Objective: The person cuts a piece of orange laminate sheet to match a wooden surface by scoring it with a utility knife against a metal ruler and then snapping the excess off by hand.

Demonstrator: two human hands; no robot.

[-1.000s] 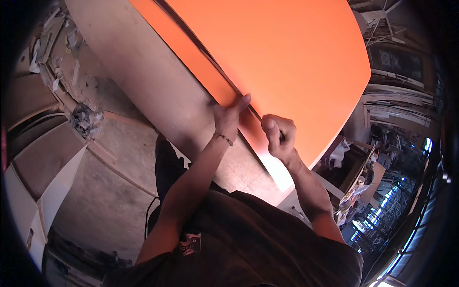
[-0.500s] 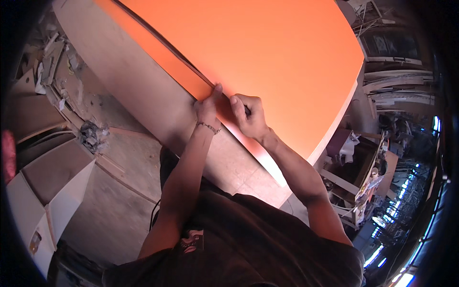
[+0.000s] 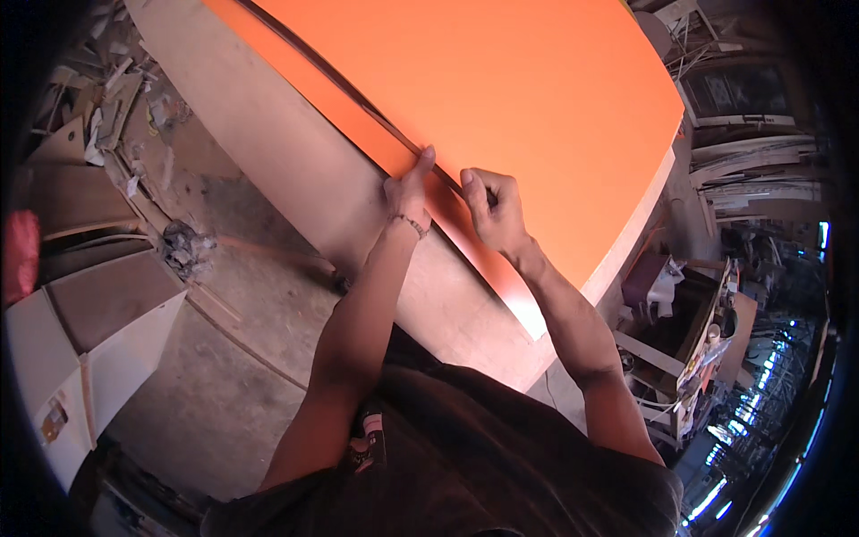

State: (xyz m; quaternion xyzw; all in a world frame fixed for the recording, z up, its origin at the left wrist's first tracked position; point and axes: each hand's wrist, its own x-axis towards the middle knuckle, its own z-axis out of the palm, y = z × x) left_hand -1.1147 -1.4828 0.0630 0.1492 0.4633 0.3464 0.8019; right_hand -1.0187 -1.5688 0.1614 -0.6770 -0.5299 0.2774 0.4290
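A large, smooth orange sheet [image 3: 555, 116] lies over a brown board [image 3: 259, 125]. Along its near side runs a long dark strip or gap [image 3: 340, 82], marking off a narrow orange band [image 3: 497, 277] that shines white toward its right end. My left hand [image 3: 410, 190], with a bracelet at the wrist, grips this band. Its thumb rests at the dark line and its fingers are at the outer edge, partly hidden. Just right of it, my right hand [image 3: 497, 210] is closed in a fist beside the line. Something dark shows among its fingers, too small to name.
Scrap wood pieces [image 3: 116, 107] litter the floor at far left. A white cabinet-like box [image 3: 125, 331] stands at left, near a crumpled grey bundle [image 3: 186, 246]. On the right are an open wooden box [image 3: 671, 322] and stacked long boards [image 3: 761, 170].
Both hands appear slightly farther right in the picture, and the surroundings have shifted the same way. The left hand keeps its hold on the band; the right stays closed.
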